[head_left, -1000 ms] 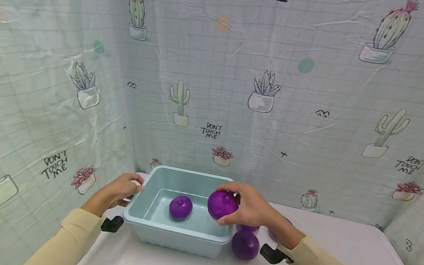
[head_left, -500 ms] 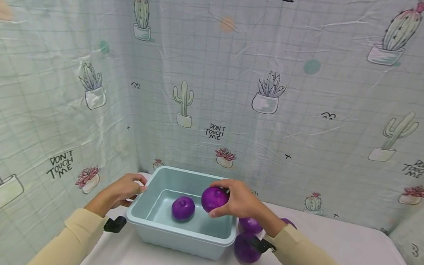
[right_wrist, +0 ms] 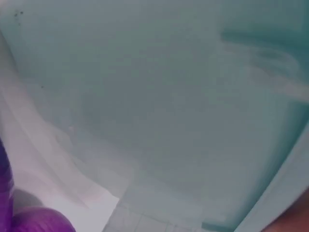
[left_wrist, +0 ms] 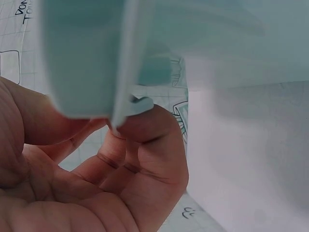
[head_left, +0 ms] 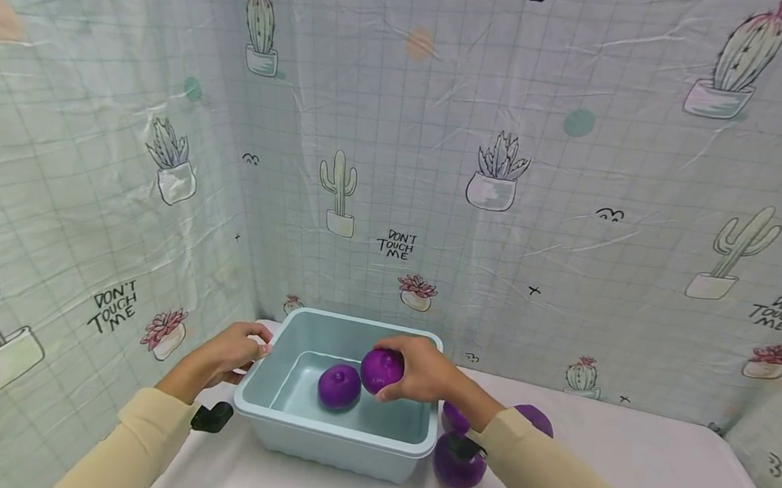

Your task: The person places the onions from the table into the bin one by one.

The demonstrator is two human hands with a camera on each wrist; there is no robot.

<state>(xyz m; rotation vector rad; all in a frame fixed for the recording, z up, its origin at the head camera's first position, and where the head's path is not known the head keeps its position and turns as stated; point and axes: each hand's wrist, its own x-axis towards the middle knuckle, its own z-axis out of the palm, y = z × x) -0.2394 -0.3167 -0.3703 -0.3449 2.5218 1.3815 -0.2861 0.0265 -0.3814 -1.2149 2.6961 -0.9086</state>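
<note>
A pale blue plastic bin point(head_left: 333, 424) stands on the white table. My left hand point(head_left: 233, 350) pinches its left rim; in the left wrist view the thumb and curled fingers point(left_wrist: 159, 159) grip that rim point(left_wrist: 126, 63). With my right hand point(head_left: 423, 374) I hold a purple round fruit with a small nub point(head_left: 381, 372), inside the bin's opening. Another purple fruit point(head_left: 339, 388) lies on the bin floor, just left of the held one. The right wrist view shows mostly the blurred bin wall point(right_wrist: 159, 106); the held fruit is hidden there.
Outside the bin on the right, several purple fruits rest on the table point(head_left: 633, 453): one in front point(head_left: 460, 465), one further back point(head_left: 535, 419), another partly behind the right wrist. A cactus-print curtain point(head_left: 371, 123) hangs behind and at the left.
My right hand has carried the held fruit leftward and slightly down into the bin, closer to the fruit inside. The left hand keeps its grip on the rim.
</note>
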